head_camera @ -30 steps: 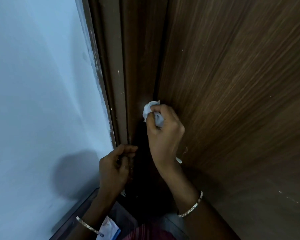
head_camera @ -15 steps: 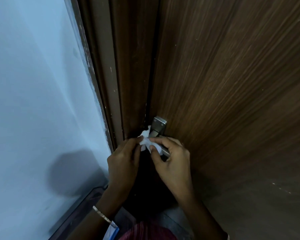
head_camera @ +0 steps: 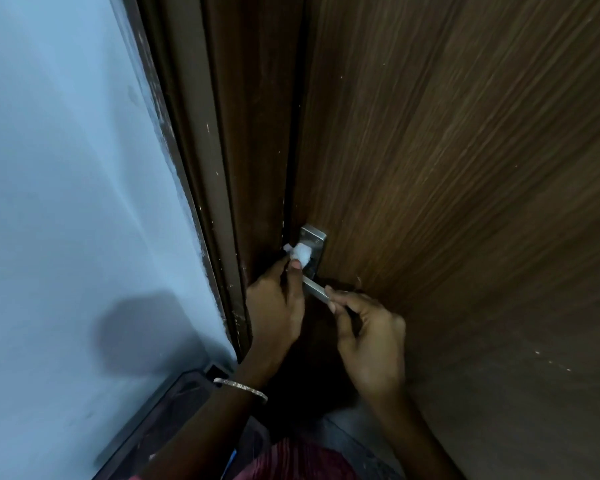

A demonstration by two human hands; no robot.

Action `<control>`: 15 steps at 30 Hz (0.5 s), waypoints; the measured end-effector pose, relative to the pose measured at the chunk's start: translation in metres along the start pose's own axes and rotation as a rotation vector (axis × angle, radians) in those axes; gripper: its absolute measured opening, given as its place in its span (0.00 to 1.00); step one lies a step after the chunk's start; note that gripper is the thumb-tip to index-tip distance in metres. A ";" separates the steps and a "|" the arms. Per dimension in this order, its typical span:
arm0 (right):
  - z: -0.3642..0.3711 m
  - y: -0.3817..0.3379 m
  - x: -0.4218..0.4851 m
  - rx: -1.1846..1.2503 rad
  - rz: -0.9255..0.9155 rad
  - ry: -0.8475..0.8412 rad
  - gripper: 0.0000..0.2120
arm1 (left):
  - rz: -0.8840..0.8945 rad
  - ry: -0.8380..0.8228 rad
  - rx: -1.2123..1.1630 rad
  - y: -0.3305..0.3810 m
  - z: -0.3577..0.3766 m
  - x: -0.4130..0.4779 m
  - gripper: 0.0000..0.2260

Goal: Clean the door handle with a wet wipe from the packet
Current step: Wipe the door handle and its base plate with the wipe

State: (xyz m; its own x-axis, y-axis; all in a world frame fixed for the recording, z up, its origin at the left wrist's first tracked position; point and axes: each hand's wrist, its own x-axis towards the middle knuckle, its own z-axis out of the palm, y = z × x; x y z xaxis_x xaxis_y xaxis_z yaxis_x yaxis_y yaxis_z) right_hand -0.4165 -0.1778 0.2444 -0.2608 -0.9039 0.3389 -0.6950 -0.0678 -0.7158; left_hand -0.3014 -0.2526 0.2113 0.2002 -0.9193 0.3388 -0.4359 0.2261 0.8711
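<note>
A steel door handle (head_camera: 315, 288) juts from its steel backplate (head_camera: 315, 237) on the brown wooden door (head_camera: 465, 202). My left hand (head_camera: 274, 306) pinches a crumpled white wet wipe (head_camera: 301, 255) and presses it against the plate, just above the lever's root. My right hand (head_camera: 371, 337) grips the lever's free end between thumb and fingers. The far part of the lever is hidden inside that hand. The packet is mostly out of sight; only a blue sliver (head_camera: 230, 460) shows under my left forearm.
The dark brown door frame (head_camera: 222, 168) runs along the left of the door, close to my left hand. A pale blue wall (head_camera: 66, 202) lies beyond it. Dark floor (head_camera: 174, 410) and a maroon garment (head_camera: 298, 459) show at the bottom.
The wipe has passed from my right hand to my left. My right hand dropped from the top of the plate to the lever's end. The backplate, earlier covered, now shows.
</note>
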 end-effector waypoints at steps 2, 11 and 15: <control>0.001 0.001 -0.001 0.027 -0.016 0.020 0.12 | -0.221 -0.030 -0.229 -0.006 0.003 -0.005 0.16; 0.006 0.006 -0.005 0.097 0.020 0.074 0.14 | -1.052 -0.082 -1.098 -0.017 0.016 0.001 0.06; 0.006 0.008 -0.007 0.137 0.019 0.077 0.14 | -1.137 -0.061 -1.186 -0.016 0.014 0.007 0.08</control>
State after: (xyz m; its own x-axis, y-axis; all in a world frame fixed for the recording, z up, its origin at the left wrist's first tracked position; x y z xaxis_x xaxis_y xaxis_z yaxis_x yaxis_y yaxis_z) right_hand -0.4161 -0.1745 0.2328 -0.3274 -0.8710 0.3664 -0.5930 -0.1125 -0.7973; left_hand -0.3059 -0.2669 0.1949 -0.1172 -0.7797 -0.6151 0.7819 -0.4543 0.4269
